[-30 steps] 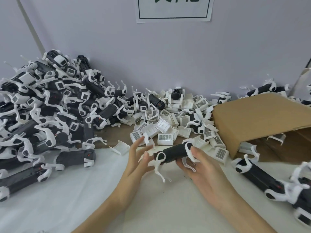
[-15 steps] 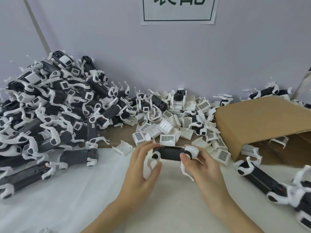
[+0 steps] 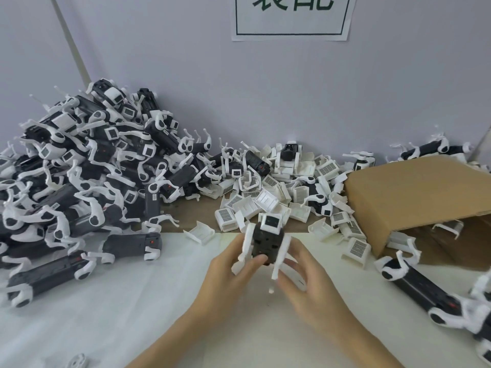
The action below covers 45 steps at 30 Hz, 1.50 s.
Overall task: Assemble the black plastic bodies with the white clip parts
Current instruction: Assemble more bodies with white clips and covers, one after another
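A black plastic body (image 3: 266, 244) with white arms down both sides stands on end between my hands, a white square clip part (image 3: 271, 222) at its top. My left hand (image 3: 230, 274) grips it from the left, thumb on its lower front. My right hand (image 3: 305, 277) holds it from the right, fingers curled around the right white arm. Loose white clip parts (image 3: 265, 200) lie heaped just behind on the table. The body's back side is hidden.
A tall heap of assembled black-and-white units (image 3: 79, 168) fills the left. A tipped cardboard box (image 3: 414, 197) lies at the right with more units (image 3: 414, 285) in front of it. A white sheet (image 3: 106, 314) covers the near table; the wall is close behind.
The body went from lying sideways between my hands to standing on end, facing me. Both hands shifted closer together around it.
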Each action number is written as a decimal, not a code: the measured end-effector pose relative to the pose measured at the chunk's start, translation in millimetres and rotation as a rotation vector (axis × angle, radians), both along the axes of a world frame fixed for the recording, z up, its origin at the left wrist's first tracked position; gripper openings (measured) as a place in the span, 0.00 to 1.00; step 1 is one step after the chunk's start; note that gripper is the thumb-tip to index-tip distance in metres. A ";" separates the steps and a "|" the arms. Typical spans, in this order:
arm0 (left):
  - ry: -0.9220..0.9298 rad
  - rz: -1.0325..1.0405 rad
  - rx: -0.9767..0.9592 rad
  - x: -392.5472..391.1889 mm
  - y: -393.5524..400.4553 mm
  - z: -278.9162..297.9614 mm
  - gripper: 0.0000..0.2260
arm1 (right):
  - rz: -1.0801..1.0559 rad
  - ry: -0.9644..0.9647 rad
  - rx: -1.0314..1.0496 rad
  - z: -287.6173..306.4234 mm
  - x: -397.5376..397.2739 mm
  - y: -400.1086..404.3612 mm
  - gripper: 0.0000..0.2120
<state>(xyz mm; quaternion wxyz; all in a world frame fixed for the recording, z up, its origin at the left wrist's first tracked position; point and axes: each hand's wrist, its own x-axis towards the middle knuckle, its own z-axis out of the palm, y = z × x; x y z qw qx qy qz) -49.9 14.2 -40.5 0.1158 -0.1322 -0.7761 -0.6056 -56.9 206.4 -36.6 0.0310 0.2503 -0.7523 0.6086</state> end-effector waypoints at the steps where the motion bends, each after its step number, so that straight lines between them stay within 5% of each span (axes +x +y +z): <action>1: 0.019 -0.014 -0.044 1.1 1.1 -1.1 0.13 | -0.023 0.015 0.010 -1.3 -0.4 -0.7 0.27; 6: 0.208 0.048 -0.183 4.5 4.2 0.1 0.18 | -0.151 0.101 0.032 -4.1 -5.2 3.8 0.25; 11: 0.209 -0.047 -0.189 9.5 6.2 0.6 0.16 | -0.163 0.105 0.051 -7.6 -8.3 7.4 0.25; 14: 0.103 -0.221 -0.057 12.2 -0.5 3.0 0.25 | -0.234 0.232 0.135 -4.8 -8.4 10.1 0.30; 16: 0.046 -0.271 0.094 13.8 -1.6 6.7 0.22 | -0.275 0.348 0.247 -1.8 -8.3 11.8 0.33; 24: -0.015 -0.110 0.311 8.7 2.9 8.7 0.14 | -0.272 0.531 0.414 3.8 -3.7 11.3 0.33; 31: -0.028 -0.046 0.087 9.6 4.0 5.3 0.20 | -0.413 0.690 0.541 2.7 -9.2 18.9 0.30; 34: -0.017 -0.038 0.131 9.8 3.6 4.9 0.21 | -0.354 0.553 0.488 3.1 -9.4 21.3 0.29; 39: -0.005 -0.110 0.131 11.6 -1.5 6.2 0.24 | -0.042 -0.033 0.248 10.4 -11.7 41.7 0.33; 42: 0.048 -0.096 -0.002 11.3 -0.9 5.2 0.28 | -0.079 0.018 0.157 11.5 -13.1 47.7 0.33; 45: 0.146 -0.035 -0.172 8.2 0.7 2.6 0.33 | -0.155 0.210 0.286 10.6 -15.0 54.2 0.37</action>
